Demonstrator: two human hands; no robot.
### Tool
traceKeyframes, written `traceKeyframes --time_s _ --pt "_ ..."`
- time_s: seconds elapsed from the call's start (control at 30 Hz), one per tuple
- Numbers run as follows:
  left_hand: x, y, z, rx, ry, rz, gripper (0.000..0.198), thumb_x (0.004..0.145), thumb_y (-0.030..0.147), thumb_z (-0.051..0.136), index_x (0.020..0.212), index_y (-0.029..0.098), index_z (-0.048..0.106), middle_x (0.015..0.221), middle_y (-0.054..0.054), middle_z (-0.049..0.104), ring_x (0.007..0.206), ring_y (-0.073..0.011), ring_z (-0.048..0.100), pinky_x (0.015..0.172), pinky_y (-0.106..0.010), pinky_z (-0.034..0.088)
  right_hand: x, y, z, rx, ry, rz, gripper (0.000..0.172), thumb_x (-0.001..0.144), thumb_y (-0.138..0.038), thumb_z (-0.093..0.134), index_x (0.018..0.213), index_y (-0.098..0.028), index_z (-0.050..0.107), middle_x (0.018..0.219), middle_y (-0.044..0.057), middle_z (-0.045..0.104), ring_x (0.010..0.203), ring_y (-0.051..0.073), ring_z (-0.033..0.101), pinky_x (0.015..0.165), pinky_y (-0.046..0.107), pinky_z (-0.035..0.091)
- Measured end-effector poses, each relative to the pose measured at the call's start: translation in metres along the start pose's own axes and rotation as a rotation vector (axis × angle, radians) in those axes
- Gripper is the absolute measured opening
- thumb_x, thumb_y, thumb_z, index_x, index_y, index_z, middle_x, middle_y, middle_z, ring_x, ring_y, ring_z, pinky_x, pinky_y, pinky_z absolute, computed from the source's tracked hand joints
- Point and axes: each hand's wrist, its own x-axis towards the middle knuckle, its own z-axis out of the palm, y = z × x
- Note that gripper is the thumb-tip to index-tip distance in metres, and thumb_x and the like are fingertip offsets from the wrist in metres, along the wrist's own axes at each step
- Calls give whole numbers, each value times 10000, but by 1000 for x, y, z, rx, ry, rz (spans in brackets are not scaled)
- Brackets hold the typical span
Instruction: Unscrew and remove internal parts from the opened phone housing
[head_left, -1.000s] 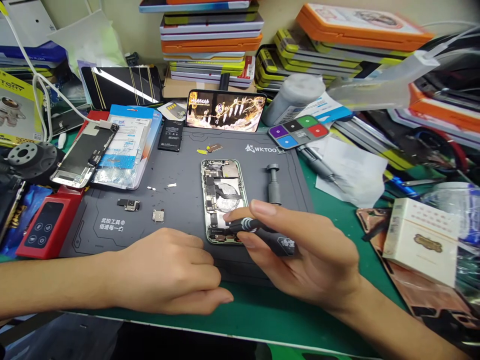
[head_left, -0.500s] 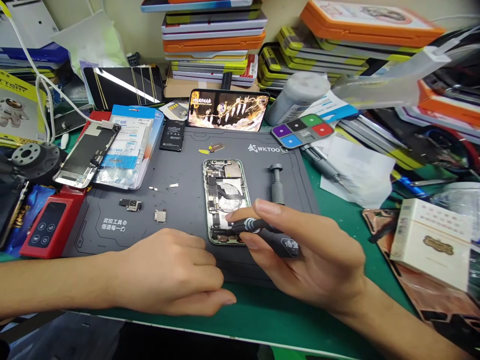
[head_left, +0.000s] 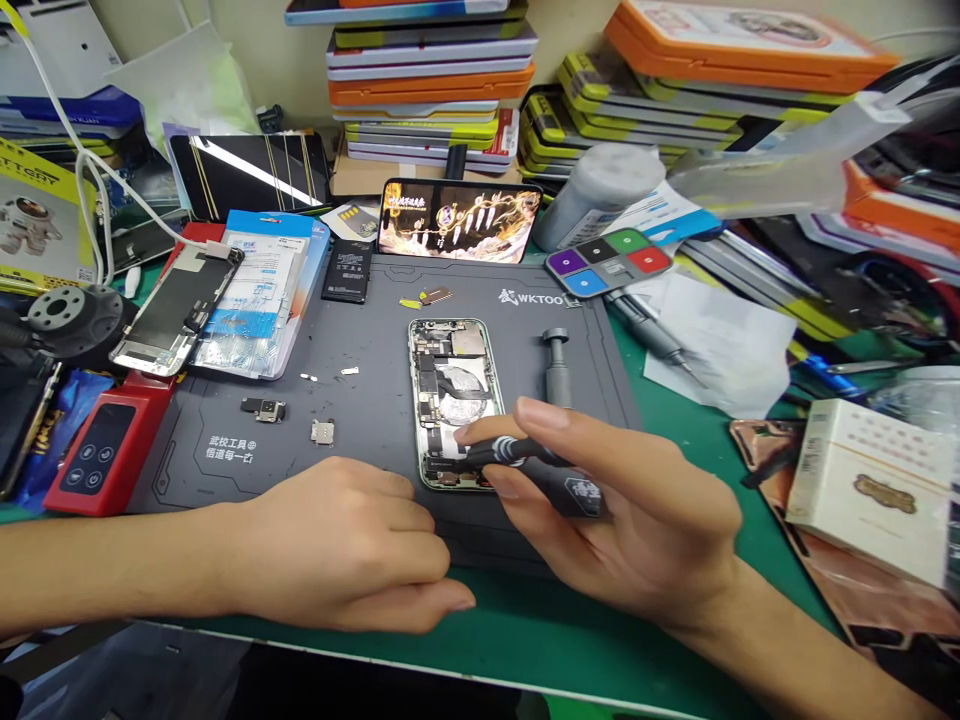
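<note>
An opened phone body (head_left: 429,385) lies on the grey mat (head_left: 375,340), its inner parts exposed. In my right hand (head_left: 637,520) is a pair of black tweezers (head_left: 544,455), pinched between thumb and fingers; their tips reach the lower end of the phone, and a fingertip rests over it. What the tips touch is too small to tell. My left hand (head_left: 352,545) rests closed on the mat's near edge, left of the phone, with its curled fingers hidden underneath. Near it lie a small metal bracket (head_left: 322,432) and a small dark phone part (head_left: 264,410).
Behind the phone stands a lit phone (head_left: 459,222). A grey screwdriver (head_left: 556,370) lies to the right. Leftward are a detached screen (head_left: 176,310), a battery (head_left: 347,272) and a red device (head_left: 109,445). A white box (head_left: 874,490) sits at right; stacked cases (head_left: 431,80) line the back.
The whole view has shifted very slightly. Both hands and the tweezers keep nearly the same place over the phone and mat.
</note>
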Motion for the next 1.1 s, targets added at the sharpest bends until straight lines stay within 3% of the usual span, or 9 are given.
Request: traceKeyframes --time_s 0.3,0.67,1.1 --pt "1 1 -2 10 4 0 441 1089 286 454 672 192 560 651 11 606 599 -147 505 568 -346 389 -1 1 0 -11 -3 17 767 885 -39 646 1580 -251 401 1239 90 784 899 208 806 681 323 681" --pt "0 0 -2 12 -3 5 430 1093 278 447 689 191 566 657 8 599 605 -151 504 562 -349 371 2 -1 0 1 1 16 750 869 -5 646 1552 -223 425 1227 96 785 889 203 805 717 320 686" --pt "0 0 -1 14 8 5 435 1090 284 454 677 193 557 656 13 602 601 -150 497 562 -354 382 5 -5 0 -2 13 20 524 828 9 590 1306 -206 597 1071 77 824 802 193 804 592 289 659"
